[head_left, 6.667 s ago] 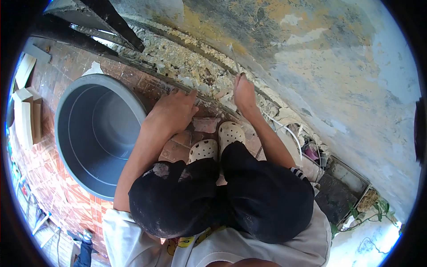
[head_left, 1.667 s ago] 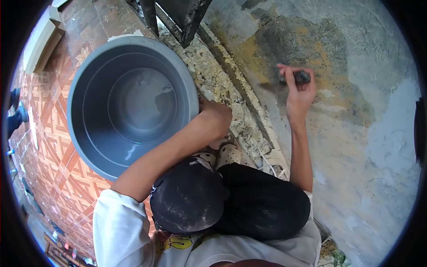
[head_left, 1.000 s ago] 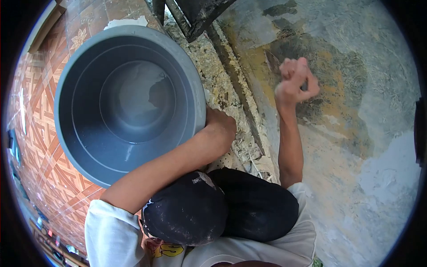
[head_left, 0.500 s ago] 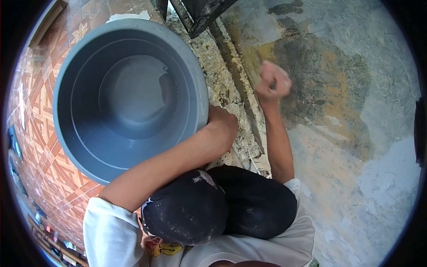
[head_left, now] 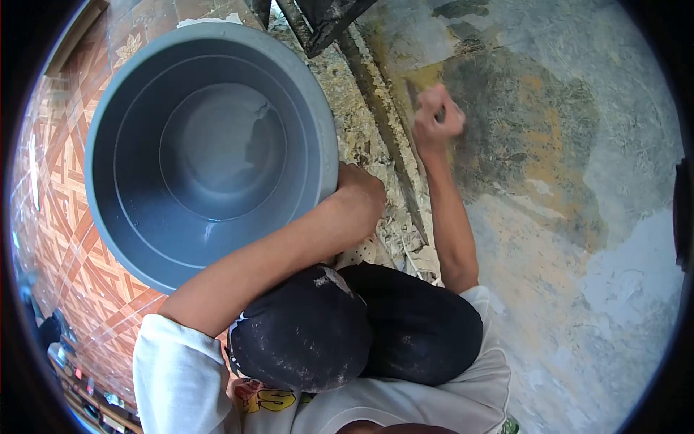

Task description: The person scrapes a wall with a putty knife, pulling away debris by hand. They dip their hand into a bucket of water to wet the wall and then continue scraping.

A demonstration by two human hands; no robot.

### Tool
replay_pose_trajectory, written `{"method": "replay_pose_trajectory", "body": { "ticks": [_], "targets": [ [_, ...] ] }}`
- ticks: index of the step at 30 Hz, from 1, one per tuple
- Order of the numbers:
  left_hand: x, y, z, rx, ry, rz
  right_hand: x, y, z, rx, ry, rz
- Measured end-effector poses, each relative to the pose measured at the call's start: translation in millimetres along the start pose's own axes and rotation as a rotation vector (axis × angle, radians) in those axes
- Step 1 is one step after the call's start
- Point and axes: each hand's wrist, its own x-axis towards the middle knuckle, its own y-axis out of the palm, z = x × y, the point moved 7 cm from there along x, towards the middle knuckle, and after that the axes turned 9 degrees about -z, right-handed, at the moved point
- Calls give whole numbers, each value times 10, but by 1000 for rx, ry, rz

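A large grey plastic tub (head_left: 217, 278) stands in front of me on the left, with a little water in its bottom. My left forearm crosses in front of its near rim. Beside the tub's right edge, my left hand (head_left: 361, 194) is bent downward, its fingers hidden under the back of the hand. My right hand (head_left: 438, 119) is closed in a fist, held close to the wall (head_left: 520, 137) with its patchy, scraped surface. From the fist a thin, motion-blurred tool (head_left: 413, 94) points up and left; its kind is unclear.
My knees in dark trousers (head_left: 419, 325) are drawn up below my hands. A rough, crumbly strip (head_left: 361, 123) runs between tub and wall. A dark metal frame (head_left: 325, 25) stands at the top. Patterned tiles (head_left: 69, 239) cover the floor at left.
My right hand has shifted slightly left and up, still closed. The water in the tub shows different reflections. My left hand has stayed beside the tub. A dark shape appears at the far left.
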Motion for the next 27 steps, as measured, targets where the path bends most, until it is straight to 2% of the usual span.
{"method": "replay_pose_trajectory", "body": {
  "ticks": [1, 4, 7, 10, 13, 16, 19, 24, 27],
  "targets": [
    [-2, 1, -13, 37, 3, 0, 18, 98, -67, 47, 97, -19],
    [32, 96, -18, 92, -5, -17, 80, -55, 203, 201, 32, -104],
    [28, 94, -37, 78, -2, -58, -18, 182, 107, -15, -55, 21],
    [21, 47, 7, 36, -11, -37, 17, 98, 289, 166, -143, -151],
    [10, 40, -25, 32, 4, -25, -27, 220, 190, 68, -92, -27],
    [36, 30, 22, 13, -26, -22, -35, 109, 320, 136, -143, -122],
    [44, 36, 0, 12, 3, -14, -70, 171, 152, 48, -71, -29],
    [20, 22, -13, 15, 20, -82, -104, 62, 200, 21, -107, -25],
    [-37, -36, -19, -16, 22, -29, -135, 183, 115, 20, -60, 0]
  ]
}}
